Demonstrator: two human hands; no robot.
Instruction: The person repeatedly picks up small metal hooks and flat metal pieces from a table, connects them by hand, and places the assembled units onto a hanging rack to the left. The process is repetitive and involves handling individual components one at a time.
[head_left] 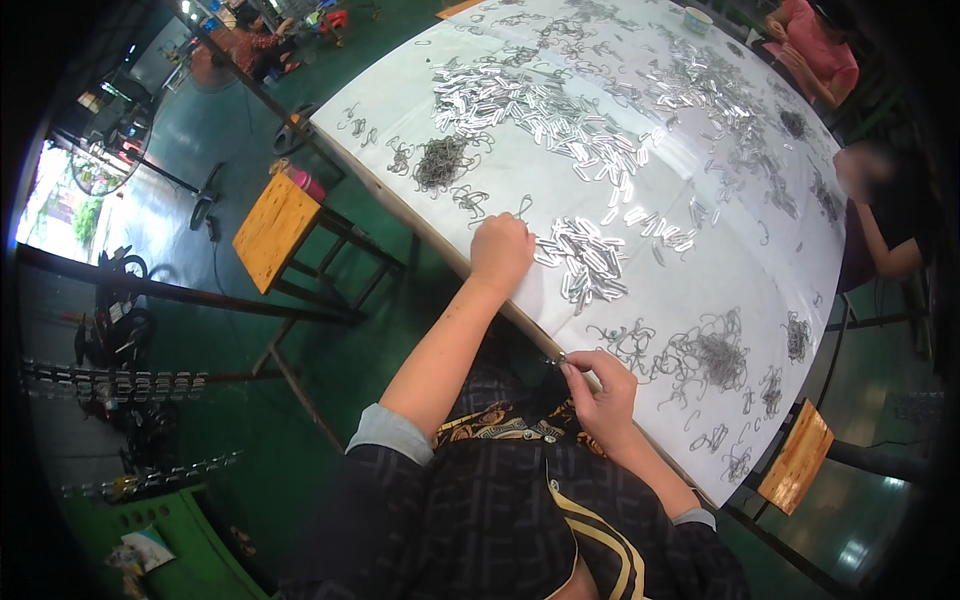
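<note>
My left hand (503,250) is closed at the table's near left edge, its fingertips at a bent wire piece (524,205) that sticks out past them. Just to its right lies a pile of shiny flat oblong metal pieces (582,258). My right hand (604,398) pinches a small metal piece (557,360) between thumb and fingers, over the edge of the table near my body. Its exact shape is too small to tell. Beyond my right hand, grey bent wire hooks (720,360) lie in a loose heap.
The white-covered table (480,185) carries more metal pieces (500,100) and a dark wire heap (440,162). Wooden stools stand at left (277,232) and right (797,458). Co-workers sit along the far right side, one in a pink shirt (822,50). A white bowl (697,20) stands far back.
</note>
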